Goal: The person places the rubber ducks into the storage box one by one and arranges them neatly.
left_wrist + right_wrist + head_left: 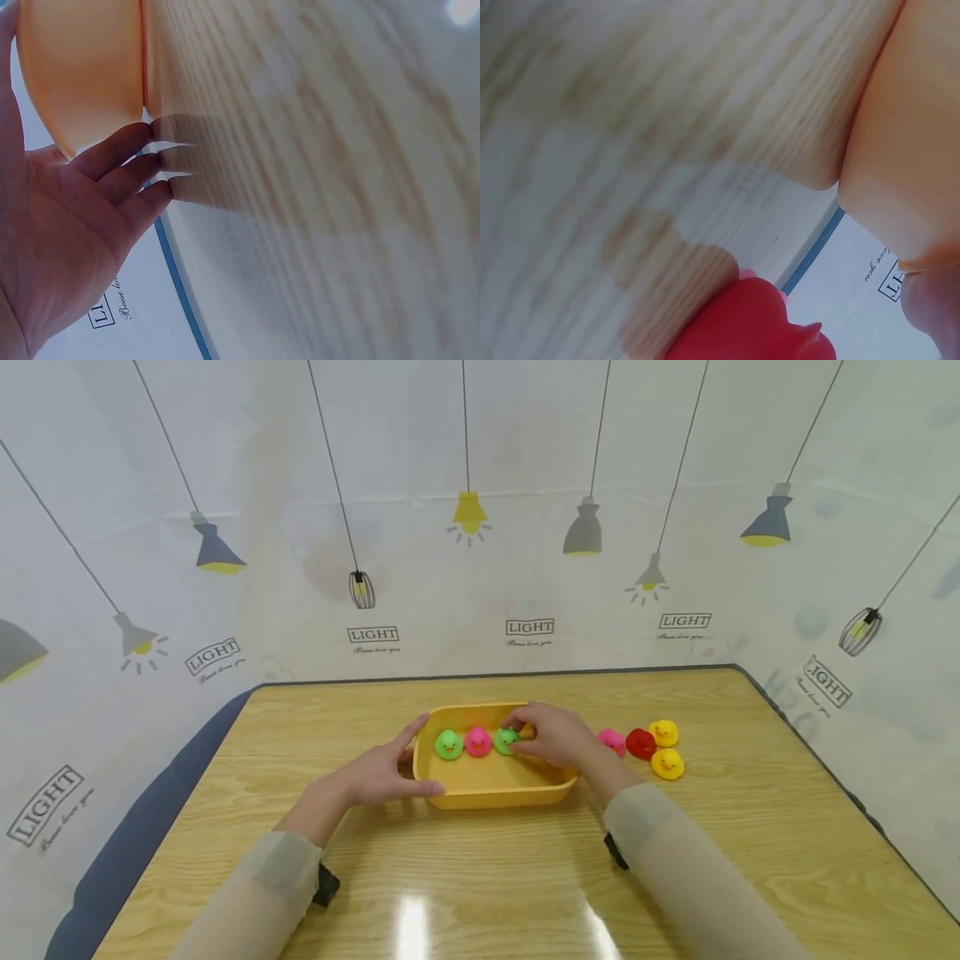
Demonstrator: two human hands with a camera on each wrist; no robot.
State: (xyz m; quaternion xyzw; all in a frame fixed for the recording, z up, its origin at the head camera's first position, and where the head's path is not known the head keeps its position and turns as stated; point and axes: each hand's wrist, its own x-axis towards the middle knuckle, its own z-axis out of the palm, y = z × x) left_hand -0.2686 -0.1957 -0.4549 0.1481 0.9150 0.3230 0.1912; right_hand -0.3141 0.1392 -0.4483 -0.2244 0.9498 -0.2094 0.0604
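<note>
left hand (pixel 382 772) has fingers spread at the left end of the smooth bin (pixel 498 798); right hand (pixel 557 735) pinches the rightmost green duck (pixel 506 742) inside; rounded loose ducks (pixel 641 743) sit off to the right; loads of wood-grain tabletop (pixel 472 868) on the near side

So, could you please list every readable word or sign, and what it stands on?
"LIGHT": framed, six times, on the backdrop.
"love you": script below LIGHT, same backdrop.
The script's first word: too blurred to be sure.
Faint letters at right: unreadable.
Tub, ducks: none legible.
</note>
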